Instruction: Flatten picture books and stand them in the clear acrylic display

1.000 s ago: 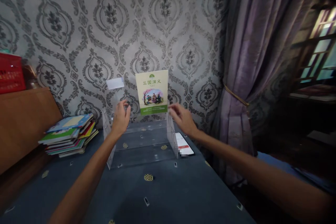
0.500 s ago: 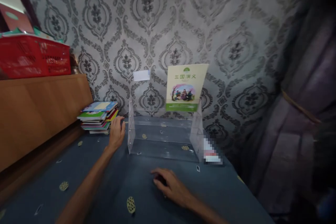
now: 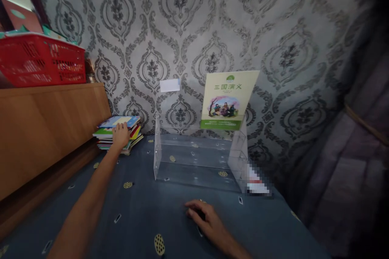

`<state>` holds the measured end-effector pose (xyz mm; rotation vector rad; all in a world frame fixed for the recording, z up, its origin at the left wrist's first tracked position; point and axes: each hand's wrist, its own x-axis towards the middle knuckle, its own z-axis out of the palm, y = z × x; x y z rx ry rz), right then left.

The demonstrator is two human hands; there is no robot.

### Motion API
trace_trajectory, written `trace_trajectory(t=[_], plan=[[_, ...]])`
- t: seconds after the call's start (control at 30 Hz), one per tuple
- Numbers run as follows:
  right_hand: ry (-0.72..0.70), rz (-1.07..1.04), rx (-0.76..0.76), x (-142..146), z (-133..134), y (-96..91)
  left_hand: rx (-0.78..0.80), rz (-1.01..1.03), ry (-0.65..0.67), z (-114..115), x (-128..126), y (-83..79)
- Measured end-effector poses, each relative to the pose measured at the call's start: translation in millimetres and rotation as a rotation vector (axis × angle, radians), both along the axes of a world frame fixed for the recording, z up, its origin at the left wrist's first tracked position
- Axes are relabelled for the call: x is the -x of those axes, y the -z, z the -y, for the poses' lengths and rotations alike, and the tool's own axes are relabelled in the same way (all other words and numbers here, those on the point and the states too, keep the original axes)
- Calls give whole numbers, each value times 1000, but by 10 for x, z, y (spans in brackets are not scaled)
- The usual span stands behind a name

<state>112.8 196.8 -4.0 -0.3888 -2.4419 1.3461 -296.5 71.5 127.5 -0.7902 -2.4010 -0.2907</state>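
My left hand (image 3: 121, 136) is at the front of a stack of thin books (image 3: 103, 141), its fingers resting over the near edge of the blue-covered top book (image 3: 130, 120). Its thumb is hidden. Low in the middle, my right hand (image 3: 207, 218) hovers over or rests on the dark cloth, fingers loosely bent and apart from the thumb, holding nothing. Between and beyond the hands stands a clear tiered display rack (image 3: 194, 172). A cream and green book (image 3: 227, 101) stands upright on its upper right part.
A dark blue patterned cloth (image 3: 136, 206) covers the surface. On the left, a red plastic basket (image 3: 42, 60) sits on a wooden cabinet (image 3: 54, 129). A blurred-out item (image 3: 258, 180) lies right of the rack. Patterned wallpaper is behind, a curtain (image 3: 331, 178) at right.
My left hand has moved left from beside the stack onto its front edge and top book. My right hand keeps its loose pose. The view has shifted slightly left.
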Motion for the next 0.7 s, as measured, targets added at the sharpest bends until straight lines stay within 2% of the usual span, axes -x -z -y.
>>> trace_trajectory(t=[0.27, 0.43, 0.57, 0.7], plan=[[-15, -12, 36, 24, -58, 58, 143, 15, -29, -221, 161, -25], [6, -2, 48, 41, -97, 136, 234, 1, -11, -185, 180, -124], [-16, -2, 66, 33, -83, 108, 297, -31, 36, 96, 75, -155], [-20, -14, 63, 27, -58, 46, 334, -66, 82, 635, -79, -68]])
